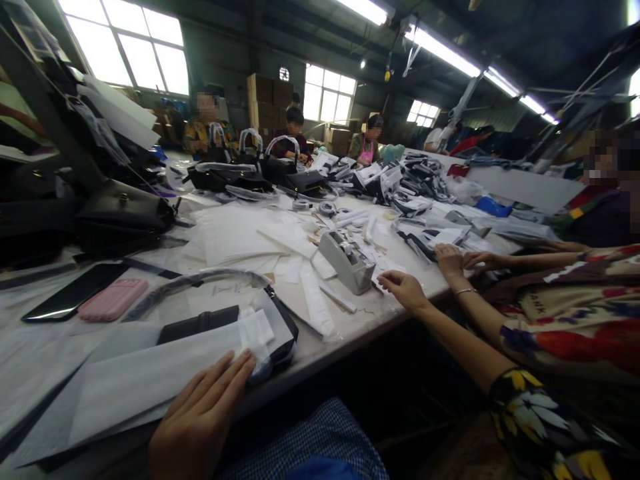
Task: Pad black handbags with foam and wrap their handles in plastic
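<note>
Bare tabletop [371, 321] leaves passage along the near edge; the tape dispenser [349, 265] stands behind, the wrapped bag [200, 325] leftward.

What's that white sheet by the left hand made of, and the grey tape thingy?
The white sheet looks like matte paper, or maybe thin foam: it's pale, dull and straight-edged. The tape dispenser is probably hard plastic with a smooth, low-shine finish: its sides look moulded.

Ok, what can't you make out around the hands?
Head view: much of the black handbag, hidden by white paper and the left hand.
Head view: whether the right hand pinches anything; too small and blurred.
Head view: left forearm, cut off by the bottom edge.
</note>
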`<state>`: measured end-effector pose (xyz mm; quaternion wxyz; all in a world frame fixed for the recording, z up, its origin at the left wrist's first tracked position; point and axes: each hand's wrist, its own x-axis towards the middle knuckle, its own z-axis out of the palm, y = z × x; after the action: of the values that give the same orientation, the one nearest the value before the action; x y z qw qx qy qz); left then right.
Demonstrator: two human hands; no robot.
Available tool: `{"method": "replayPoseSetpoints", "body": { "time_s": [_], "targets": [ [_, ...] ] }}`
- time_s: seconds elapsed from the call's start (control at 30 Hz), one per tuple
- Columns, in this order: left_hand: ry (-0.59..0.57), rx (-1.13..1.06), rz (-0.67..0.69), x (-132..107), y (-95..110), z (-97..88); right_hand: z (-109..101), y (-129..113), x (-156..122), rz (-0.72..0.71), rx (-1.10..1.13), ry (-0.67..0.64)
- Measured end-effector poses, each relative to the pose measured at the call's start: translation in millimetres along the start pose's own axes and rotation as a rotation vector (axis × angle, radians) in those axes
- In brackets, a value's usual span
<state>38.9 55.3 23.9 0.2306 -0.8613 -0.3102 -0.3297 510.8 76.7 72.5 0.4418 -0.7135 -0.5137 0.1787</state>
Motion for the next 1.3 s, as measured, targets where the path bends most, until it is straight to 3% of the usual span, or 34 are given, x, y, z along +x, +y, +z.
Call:
{"method": "replayPoseSetpoints", "body": {
  "time_s": [0.17,0.4,0.57,0.73,0.9,1.1,1.3],
  "targets": [
    [0.014,-0.014,-0.007,3.4,1.0,-2.1,-9.9,-1.4,-2.2,-0.186,-0.198,0.039],
    [0.024,-0.047,-0.043,2.1,1.5,0.1,-30.3,-15.6,-25.8,-0.302,-0.376,-0.057],
    [0.004,-0.063,-0.062,1.8,2.7,-0.3,-23.1,-56.6,-54.7,-0.488,-0.433,-0.276],
    [-0.04,-0.118,-0.119,5.6,6.8,-5.8,13.4,-124.1,-90.4,-0.727,-0.395,-0.699],
    [-0.061,-0.151,-0.17,7.8,9.8,-7.3,71.4,-173.7,-102.4,-0.953,-0.279,-1.027],
    [-0.041,-0.186,-0.196,9.7,11.6,-9.4,137.4,-195.9,-76.3,-1.182,-0.412,-1.066],
    [0.0,-0.224,-0.245,11.1,13.5,-6.2,168.4,-217.4,-57.4,-1.163,-0.714,-1.137]
  ]
}}
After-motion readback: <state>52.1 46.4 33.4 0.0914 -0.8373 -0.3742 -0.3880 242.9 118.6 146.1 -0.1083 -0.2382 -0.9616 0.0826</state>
